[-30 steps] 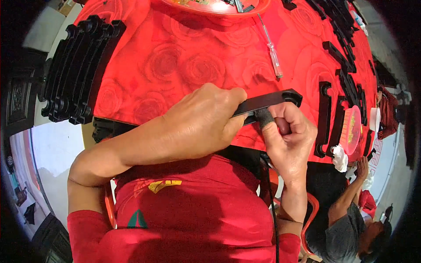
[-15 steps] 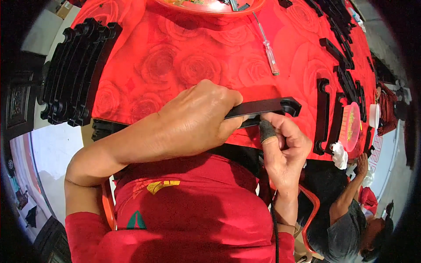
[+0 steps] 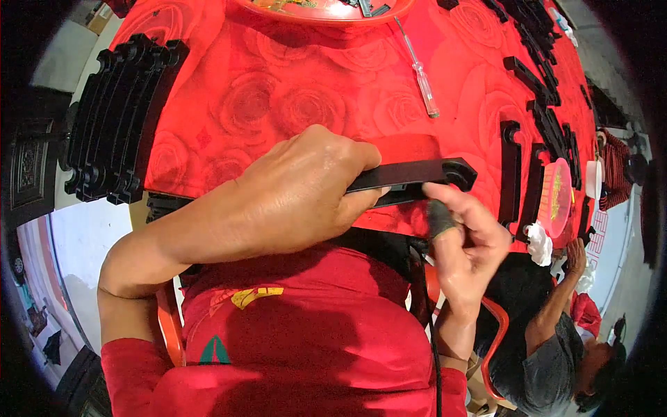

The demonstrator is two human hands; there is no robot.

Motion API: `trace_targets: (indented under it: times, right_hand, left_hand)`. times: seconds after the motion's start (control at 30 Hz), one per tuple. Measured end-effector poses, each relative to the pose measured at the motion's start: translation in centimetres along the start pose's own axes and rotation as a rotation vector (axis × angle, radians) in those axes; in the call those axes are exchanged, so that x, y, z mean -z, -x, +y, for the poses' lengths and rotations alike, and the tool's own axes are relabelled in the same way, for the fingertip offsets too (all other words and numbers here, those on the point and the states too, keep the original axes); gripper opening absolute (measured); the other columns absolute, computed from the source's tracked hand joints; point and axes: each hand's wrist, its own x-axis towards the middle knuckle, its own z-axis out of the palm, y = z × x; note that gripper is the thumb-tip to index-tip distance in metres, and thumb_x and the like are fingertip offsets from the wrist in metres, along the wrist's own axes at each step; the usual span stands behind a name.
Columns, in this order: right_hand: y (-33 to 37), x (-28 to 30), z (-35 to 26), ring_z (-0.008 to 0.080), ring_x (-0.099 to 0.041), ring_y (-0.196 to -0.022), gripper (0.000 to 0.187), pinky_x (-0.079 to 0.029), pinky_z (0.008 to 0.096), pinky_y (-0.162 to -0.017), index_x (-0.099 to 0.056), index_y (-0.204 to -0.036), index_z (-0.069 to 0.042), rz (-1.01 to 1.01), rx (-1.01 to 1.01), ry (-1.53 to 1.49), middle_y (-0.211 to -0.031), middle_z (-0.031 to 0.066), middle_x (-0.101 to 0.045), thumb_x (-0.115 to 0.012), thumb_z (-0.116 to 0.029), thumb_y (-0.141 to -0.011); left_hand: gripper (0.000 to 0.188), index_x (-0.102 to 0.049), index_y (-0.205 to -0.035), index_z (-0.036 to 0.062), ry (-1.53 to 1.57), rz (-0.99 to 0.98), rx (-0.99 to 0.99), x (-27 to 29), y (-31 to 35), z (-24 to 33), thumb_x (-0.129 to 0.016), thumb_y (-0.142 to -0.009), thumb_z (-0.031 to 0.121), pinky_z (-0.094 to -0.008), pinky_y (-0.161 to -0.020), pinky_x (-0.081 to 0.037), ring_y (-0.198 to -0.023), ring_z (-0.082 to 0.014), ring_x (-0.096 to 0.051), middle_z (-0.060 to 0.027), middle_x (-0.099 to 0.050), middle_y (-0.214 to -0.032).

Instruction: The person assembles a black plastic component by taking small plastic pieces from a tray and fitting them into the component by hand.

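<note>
Item: black plastic bar (image 3: 417,174), clamped in my left hand (image 3: 292,194); right hand (image 3: 465,236) pinches its ringed end, fitting step. Next: steady, careful alignment. Screwdriver (image 3: 417,69) beyond.

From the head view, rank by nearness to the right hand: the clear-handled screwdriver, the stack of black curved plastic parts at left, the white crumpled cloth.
From the right hand:
1. White crumpled cloth, just right.
2. Clear-handled screwdriver, up the red-clothed table.
3. Stack of black curved plastic parts, far left.

Single head-worn fisheye view, looking steeply down, close over hands, red-clothed table (image 3: 292,104) beyond
</note>
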Motion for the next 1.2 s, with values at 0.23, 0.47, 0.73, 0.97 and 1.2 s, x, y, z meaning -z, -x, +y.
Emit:
trace_targets:
  times: [0.23,0.47,0.73,0.97,1.2]
  right_hand:
    - [-4.3,2.5,-0.2,0.0280,-0.064,-0.084,0.048,-0.052,0.0369,-0.081,-0.076,-0.117,-0.001,-0.007,0.548,0.451,-0.095,0.0140,-0.068,-0.076,-0.009,-0.069]
    - [-6.5,2.5,1.0,0.0290,-0.070,-0.088,0.045,-0.055,0.0377,-0.085,-0.073,-0.110,0.003,-0.389,0.273,0.197,-0.094,0.0157,-0.070,-0.074,-0.013,-0.069]
    - [-6.4,2.0,1.4,0.0161,-0.068,-0.088,0.030,-0.055,0.0316,-0.084,-0.071,-0.105,0.004,-0.537,0.055,-0.006,-0.093,0.0098,-0.071,-0.072,-0.005,-0.075]
    - [-6.2,0.6,1.8,0.0167,-0.068,-0.088,0.028,-0.055,0.0322,-0.084,-0.070,-0.102,0.003,-0.517,0.054,0.020,-0.092,0.0093,-0.071,-0.070,0.003,-0.074]
    - [-5.9,-0.4,2.5,0.0163,-0.067,-0.081,0.026,-0.054,0.0330,-0.077,-0.070,-0.099,0.002,-0.469,-0.003,0.015,-0.084,0.0085,-0.070,-0.069,0.004,-0.074]
  left_hand:
    - [0.017,-0.067,-0.095,-0.0003,-0.012,-0.021,0.000,0.7,0.2,1.2,-0.072,-0.094,0.016,-0.0459,-0.055,-0.047,-0.067,-0.0433,-0.067,-0.0258,-0.064,-0.074]
    - [0.014,-0.067,-0.096,0.0007,-0.028,-0.032,-0.014,0.6,0.2,0.6,-0.071,-0.091,0.013,-0.0475,-0.057,-0.049,-0.067,-0.0430,-0.067,-0.0253,-0.064,-0.073]
    - [0.016,-0.068,-0.097,0.0010,-0.031,-0.155,0.063,1.5,0.0,1.2,-0.072,-0.092,0.016,-0.0478,-0.057,-0.048,-0.064,-0.0428,-0.066,-0.0248,-0.064,-0.072]
    - [0.019,-0.067,-0.095,0.0018,-0.161,-0.115,0.036,0.8,0.2,0.0,-0.072,-0.093,0.020,-0.0521,-0.062,-0.049,-0.072,-0.0448,-0.067,-0.0241,-0.065,-0.075]
    - [0.018,-0.067,-0.098,0.0033,-0.308,-0.103,0.077,0.4,-0.1,0.0,-0.069,-0.093,0.021,-0.0557,-0.069,-0.050,-0.080,-0.0464,-0.067,-0.0228,-0.067,-0.083]
